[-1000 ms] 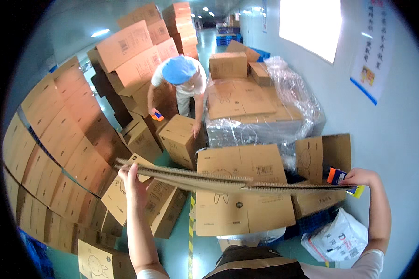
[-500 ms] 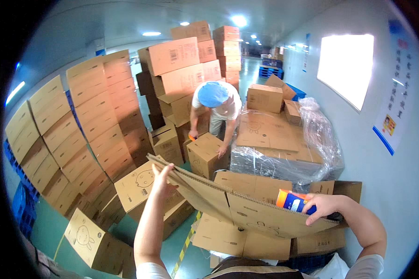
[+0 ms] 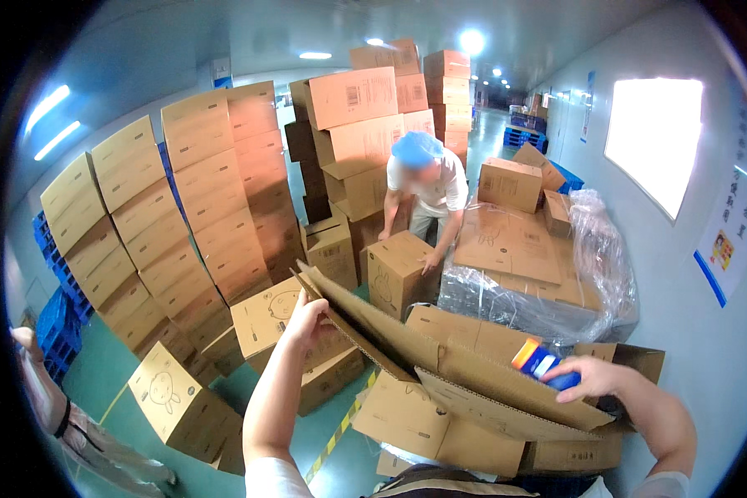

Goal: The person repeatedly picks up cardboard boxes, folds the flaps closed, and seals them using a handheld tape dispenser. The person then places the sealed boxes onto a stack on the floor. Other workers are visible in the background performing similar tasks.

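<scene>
A partly flattened cardboard carton (image 3: pixel 473 412) slants across in front of me, its two walls spread a little apart with a gap along the upper edge. At its left end my left hand (image 3: pixel 305 322) is closed on the cardboard edge, thumb up. My right hand (image 3: pixel 585 378) is wrapped round a blue handheld thing with an orange end and a white label (image 3: pixel 541 363), whose exact kind I cannot make out. That hand is over the carton's right end; whether its fingers also touch the cardboard cannot be told.
A co-worker in a blue hair cover (image 3: pixel 430 178) bends over a closed carton (image 3: pixel 400 270). Tall carton stacks (image 3: pixel 203 183) stand at the left. A plastic-wrapped load of flat cardboard (image 3: pixel 515 245) lies right, beside the wall. Another person (image 3: pixel 54 407) is at the left edge.
The carton's walls have spread apart, and its left end has tipped. My view has swung left, bringing a second person into sight. The co-worker's orange item no longer shows.
</scene>
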Action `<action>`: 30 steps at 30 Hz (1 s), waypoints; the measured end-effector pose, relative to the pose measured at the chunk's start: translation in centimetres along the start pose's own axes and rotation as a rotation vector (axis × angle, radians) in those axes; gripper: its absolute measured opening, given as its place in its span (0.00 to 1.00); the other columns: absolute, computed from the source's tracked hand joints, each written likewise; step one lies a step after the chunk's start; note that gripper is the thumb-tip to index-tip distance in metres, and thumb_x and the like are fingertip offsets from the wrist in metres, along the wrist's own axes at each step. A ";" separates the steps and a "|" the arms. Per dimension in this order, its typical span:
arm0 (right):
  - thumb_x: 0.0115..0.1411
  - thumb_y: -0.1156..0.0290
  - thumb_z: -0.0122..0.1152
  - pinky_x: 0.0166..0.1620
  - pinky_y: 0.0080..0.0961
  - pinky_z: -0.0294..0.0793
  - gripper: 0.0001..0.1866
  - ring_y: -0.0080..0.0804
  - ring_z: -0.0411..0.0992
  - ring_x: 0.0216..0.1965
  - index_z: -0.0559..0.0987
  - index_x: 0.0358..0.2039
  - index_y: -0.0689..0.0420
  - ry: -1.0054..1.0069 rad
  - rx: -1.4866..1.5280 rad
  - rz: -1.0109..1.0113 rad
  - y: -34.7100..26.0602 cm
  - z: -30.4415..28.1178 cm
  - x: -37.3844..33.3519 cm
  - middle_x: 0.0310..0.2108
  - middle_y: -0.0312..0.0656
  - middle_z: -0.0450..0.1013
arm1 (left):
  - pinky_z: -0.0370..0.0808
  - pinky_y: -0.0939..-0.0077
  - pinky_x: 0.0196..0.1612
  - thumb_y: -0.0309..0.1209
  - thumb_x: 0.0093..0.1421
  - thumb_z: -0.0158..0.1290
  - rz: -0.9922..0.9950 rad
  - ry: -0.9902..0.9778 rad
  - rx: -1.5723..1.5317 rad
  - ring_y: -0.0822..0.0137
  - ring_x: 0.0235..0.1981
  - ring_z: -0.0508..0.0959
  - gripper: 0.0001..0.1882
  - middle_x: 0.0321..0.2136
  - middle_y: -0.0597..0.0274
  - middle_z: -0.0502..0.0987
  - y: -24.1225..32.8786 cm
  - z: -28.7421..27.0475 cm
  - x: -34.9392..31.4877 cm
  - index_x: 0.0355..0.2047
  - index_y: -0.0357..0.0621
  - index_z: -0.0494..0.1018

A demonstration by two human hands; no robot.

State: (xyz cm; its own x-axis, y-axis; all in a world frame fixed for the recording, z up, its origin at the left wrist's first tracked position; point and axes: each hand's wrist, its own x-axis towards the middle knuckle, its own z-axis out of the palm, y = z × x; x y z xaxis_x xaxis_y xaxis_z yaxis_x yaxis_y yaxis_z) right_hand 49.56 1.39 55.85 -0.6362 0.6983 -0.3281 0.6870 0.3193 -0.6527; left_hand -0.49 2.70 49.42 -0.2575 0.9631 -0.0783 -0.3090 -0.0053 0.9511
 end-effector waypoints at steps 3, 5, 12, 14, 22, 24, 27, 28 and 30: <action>0.47 0.59 0.62 0.48 0.31 0.65 0.18 0.44 0.67 0.44 0.78 0.38 0.53 0.197 -0.274 -0.252 -0.4 2.4 -0.7 0.41 0.50 0.66 | 0.75 0.62 0.30 0.20 0.45 0.41 -0.027 0.073 0.070 0.66 0.32 0.72 0.37 0.36 0.61 0.68 0.1 1.3 0.7 0.57 0.58 0.48; 0.47 0.59 0.62 0.46 0.34 0.67 0.17 0.45 0.68 0.42 0.79 0.35 0.54 0.235 -0.419 -0.153 -2.6 3.0 -1.3 0.40 0.51 0.67 | 0.76 0.64 0.28 0.20 0.45 0.41 -0.006 0.108 0.119 0.67 0.30 0.72 0.36 0.36 0.62 0.68 0.6 2.0 0.5 0.57 0.58 0.48; 0.52 0.72 0.57 0.39 0.20 0.68 0.14 0.21 0.70 0.33 0.75 0.40 0.63 0.614 0.366 0.141 0.5 -2.4 -2.4 0.33 0.35 0.74 | 0.72 0.77 0.25 0.24 0.46 0.44 -0.016 -0.227 0.382 0.75 0.22 0.70 0.26 0.25 0.66 0.69 6.8 4.4 1.6 0.49 0.50 0.61; 0.52 0.70 0.57 0.43 0.23 0.67 0.20 0.27 0.70 0.38 0.72 0.46 0.62 0.652 0.440 0.145 0.1 -2.8 -2.5 0.38 0.40 0.71 | 0.65 0.83 0.21 0.27 0.47 0.45 -0.036 -0.369 0.527 0.78 0.21 0.66 0.22 0.23 0.69 0.67 7.3 6.4 2.3 0.46 0.49 0.65; 0.49 0.44 0.56 0.54 0.38 0.60 0.39 0.58 0.59 0.52 0.59 0.58 0.46 0.797 -0.399 0.290 4.0 -0.6 0.6 0.52 0.69 0.50 | 0.39 0.67 0.63 0.61 0.58 0.27 0.223 -0.929 0.835 0.59 0.64 0.40 0.40 0.63 0.55 0.40 -3.6 15.7 1.4 0.62 0.49 0.36; 0.48 0.40 0.54 0.53 0.38 0.61 0.40 0.59 0.60 0.51 0.59 0.58 0.44 0.710 -0.391 0.245 2.1 0.1 1.7 0.50 0.68 0.53 | 0.34 0.66 0.63 0.62 0.58 0.25 0.383 -1.047 0.908 0.57 0.64 0.33 0.41 0.63 0.53 0.32 -7.7 14.5 2.8 0.62 0.49 0.32; 0.48 0.40 0.54 0.48 0.41 0.65 0.34 0.58 0.63 0.47 0.65 0.55 0.38 0.561 -0.488 0.239 0.0 2.7 3.1 0.44 0.66 0.58 | 0.43 0.47 0.60 0.62 0.56 0.30 0.649 -1.010 1.185 0.48 0.63 0.38 0.39 0.63 0.57 0.36 -9.5 13.8 2.1 0.63 0.61 0.37; 0.48 0.44 0.57 0.46 0.40 0.66 0.31 0.56 0.64 0.44 0.67 0.53 0.38 0.508 -0.565 0.206 -0.1 3.5 3.6 0.43 0.63 0.58 | 0.45 0.38 0.57 0.63 0.55 0.34 0.608 -0.991 1.303 0.49 0.63 0.39 0.38 0.64 0.61 0.37 -9.0 14.2 1.4 0.62 0.66 0.40; 0.48 0.53 0.59 0.42 0.39 0.67 0.24 0.52 0.66 0.40 0.72 0.48 0.40 0.484 -0.713 0.062 3.0 5.8 5.6 0.42 0.59 0.59 | 0.43 0.37 0.57 0.65 0.53 0.35 0.705 -0.939 1.495 0.51 0.63 0.41 0.39 0.63 0.63 0.39 -11.0 14.2 1.6 0.62 0.67 0.43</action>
State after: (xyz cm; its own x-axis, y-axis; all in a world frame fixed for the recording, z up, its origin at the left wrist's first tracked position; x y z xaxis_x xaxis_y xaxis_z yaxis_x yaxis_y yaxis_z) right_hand 46.02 2.52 48.11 -0.4819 0.8722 0.0842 0.8750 0.4840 -0.0057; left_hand 15.47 8.08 43.10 0.7047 0.7069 0.0606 0.6820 -0.6984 0.2170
